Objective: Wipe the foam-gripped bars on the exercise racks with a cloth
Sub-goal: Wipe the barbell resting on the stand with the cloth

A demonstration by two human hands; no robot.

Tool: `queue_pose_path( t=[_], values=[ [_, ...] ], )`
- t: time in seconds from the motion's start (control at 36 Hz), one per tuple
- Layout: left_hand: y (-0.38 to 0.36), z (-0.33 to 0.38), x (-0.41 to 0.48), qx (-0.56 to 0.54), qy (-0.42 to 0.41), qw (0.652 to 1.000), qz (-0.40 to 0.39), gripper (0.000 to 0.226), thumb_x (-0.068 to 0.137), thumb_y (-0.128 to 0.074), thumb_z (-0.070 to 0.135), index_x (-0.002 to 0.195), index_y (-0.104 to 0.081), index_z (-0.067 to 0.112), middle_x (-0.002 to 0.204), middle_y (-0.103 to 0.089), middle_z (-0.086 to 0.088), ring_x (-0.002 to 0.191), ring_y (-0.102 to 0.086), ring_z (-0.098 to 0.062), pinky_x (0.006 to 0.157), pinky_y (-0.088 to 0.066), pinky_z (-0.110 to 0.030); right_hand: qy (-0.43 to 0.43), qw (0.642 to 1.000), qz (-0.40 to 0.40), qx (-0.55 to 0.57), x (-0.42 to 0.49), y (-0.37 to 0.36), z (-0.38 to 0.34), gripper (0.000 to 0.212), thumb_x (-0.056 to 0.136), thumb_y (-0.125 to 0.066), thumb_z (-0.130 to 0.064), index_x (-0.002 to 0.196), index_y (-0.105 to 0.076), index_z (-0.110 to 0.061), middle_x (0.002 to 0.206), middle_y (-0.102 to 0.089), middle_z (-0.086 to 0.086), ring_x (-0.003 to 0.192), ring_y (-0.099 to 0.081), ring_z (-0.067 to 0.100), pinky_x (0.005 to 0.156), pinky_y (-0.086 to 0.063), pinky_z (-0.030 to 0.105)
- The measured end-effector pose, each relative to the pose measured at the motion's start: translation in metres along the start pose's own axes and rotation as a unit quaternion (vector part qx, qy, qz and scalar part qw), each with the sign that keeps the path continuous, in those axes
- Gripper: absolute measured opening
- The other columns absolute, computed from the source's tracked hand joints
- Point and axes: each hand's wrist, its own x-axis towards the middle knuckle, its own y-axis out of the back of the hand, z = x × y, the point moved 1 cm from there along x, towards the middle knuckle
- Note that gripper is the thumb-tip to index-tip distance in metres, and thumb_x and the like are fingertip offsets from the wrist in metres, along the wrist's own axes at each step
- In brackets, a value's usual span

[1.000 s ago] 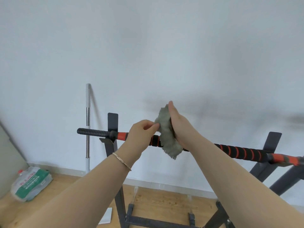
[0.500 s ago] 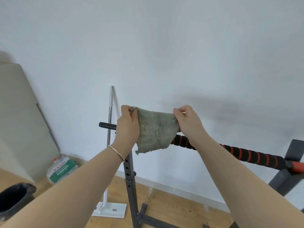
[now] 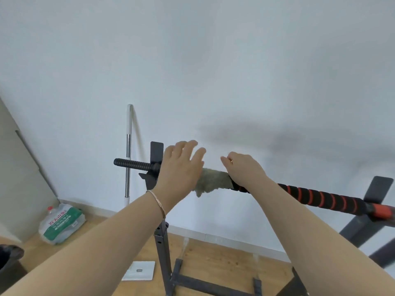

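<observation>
A bar with black-and-red foam grip lies across two dark racks, its threaded black end sticking out past the left rack's post. A grey-green cloth is draped over the bar between my hands. My left hand hovers or rests over the cloth's left part with fingers straight and spread; its palm hides the bar there. My right hand curls over the bar and grips the cloth's right edge against the foam.
The right rack's cradle holds the bar's red end. A mop pole leans on the white wall, its white base on the wooden floor. A water jug and a black bin sit at lower left by a grey panel.
The cloth, held stretched in the air by both hands, now lies over the bar. My left hand has let go and opened; my right hand moved down onto the bar.
</observation>
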Motion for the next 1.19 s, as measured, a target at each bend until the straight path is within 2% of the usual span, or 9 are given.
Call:
queue_pose_path(
  t=[0.17,0.33,0.42,0.47,0.58,0.72,0.94,1.08,1.19],
  values=[
    [-0.030,0.007,0.006,-0.014,-0.095,0.954,-0.284,0.070,0.088,0.003,0.058,0.113,-0.053,0.023,0.094,-0.056,0.003,0.076,-0.054,-0.023,0.060,-0.037,-0.033,-0.069,0.987,-0.109,-0.097,-0.010,-0.005,0.007,0.069,0.099,-0.012,-0.057,0.078,-0.059,-0.011,0.068,-0.068,0.003,0.057,-0.061,0.022,0.066,-0.046,0.029],
    [-0.029,-0.007,0.014,-0.041,-0.061,0.939,-0.335,0.051,0.097,-0.019,0.064,0.085,-0.043,0.021,0.060,-0.054,0.007,0.052,-0.048,-0.011,0.054,-0.032,-0.031,0.057,0.980,-0.008,-0.192,-0.024,-0.012,0.013,0.040,0.099,-0.040,-0.022,0.138,-0.031,-0.027,0.073,-0.045,-0.001,0.067,-0.049,0.025,0.048,-0.028,0.028],
    [-0.026,-0.015,0.017,-0.009,-0.073,0.937,-0.342,0.066,0.092,-0.008,0.068,0.084,-0.049,0.017,0.064,-0.052,0.003,0.057,-0.047,-0.017,0.055,-0.034,-0.032,0.041,0.983,0.033,-0.173,-0.036,-0.019,0.017,0.044,0.079,-0.059,-0.008,0.118,-0.044,-0.021,0.053,-0.027,-0.003,0.044,-0.030,0.022,0.047,-0.018,0.020],
    [-0.024,-0.024,0.016,0.029,-0.120,0.930,-0.346,0.066,0.092,-0.004,0.060,0.096,-0.053,0.016,0.069,-0.049,0.001,0.061,-0.047,-0.019,0.053,-0.036,-0.031,0.070,0.968,0.132,-0.201,-0.043,-0.027,0.024,0.009,0.088,-0.049,-0.011,0.083,-0.052,-0.017,0.049,-0.022,-0.004,0.040,-0.021,0.020,0.047,-0.016,0.021],
    [-0.018,-0.033,0.011,0.077,-0.141,0.913,-0.375,0.028,0.103,-0.029,0.027,0.122,-0.043,0.011,0.077,-0.050,-0.003,0.068,-0.050,-0.024,0.050,-0.041,-0.031,0.059,0.971,0.130,-0.192,-0.051,-0.028,0.018,0.040,0.081,-0.068,-0.010,0.062,-0.033,-0.017,0.049,-0.021,-0.003,0.041,-0.022,0.020,0.047,-0.016,0.022],
    [-0.019,-0.029,0.008,0.086,-0.149,0.915,-0.364,0.033,0.100,-0.034,0.016,0.133,-0.032,0.010,0.072,-0.040,-0.003,0.069,-0.049,-0.025,0.053,-0.042,-0.032,-0.033,0.987,-0.009,-0.159,-0.019,-0.013,0.010,0.042,0.097,-0.027,-0.036,0.067,-0.046,-0.013,0.071,-0.051,0.003,0.061,-0.043,0.021,0.055,-0.032,0.027],
    [-0.023,-0.033,0.009,0.082,-0.141,0.915,-0.368,0.020,0.101,-0.032,0.017,0.116,-0.041,0.009,0.068,-0.040,-0.002,0.062,-0.045,-0.024,0.047,-0.033,-0.029,-0.087,0.960,-0.262,0.044,-0.007,-0.010,-0.020,0.058,0.101,-0.021,-0.044,0.081,-0.061,-0.005,0.062,-0.070,0.008,0.051,-0.064,0.026,0.065,-0.051,0.033],
    [-0.023,-0.035,0.013,0.067,-0.129,0.908,-0.392,0.013,0.097,-0.033,0.013,0.102,-0.043,0.007,0.069,-0.041,-0.002,0.064,-0.045,-0.024,0.046,-0.030,-0.028,-0.018,0.986,-0.150,-0.066,-0.012,-0.020,-0.020,0.062,0.102,-0.017,-0.047,0.078,-0.059,-0.008,0.055,-0.062,0.003,0.047,-0.061,0.024,0.064,-0.050,0.029],
    [-0.026,-0.036,0.013,0.019,-0.073,0.910,-0.408,0.007,0.094,-0.040,0.010,0.095,-0.033,0.010,0.070,-0.039,-0.003,0.065,-0.043,-0.024,0.048,-0.032,-0.028,0.107,0.956,0.030,-0.271,-0.029,-0.034,-0.015,0.058,0.103,-0.004,-0.030,0.111,-0.059,-0.014,0.060,-0.038,-0.002,0.056,-0.045,0.025,0.046,-0.028,0.028]
  ],
)
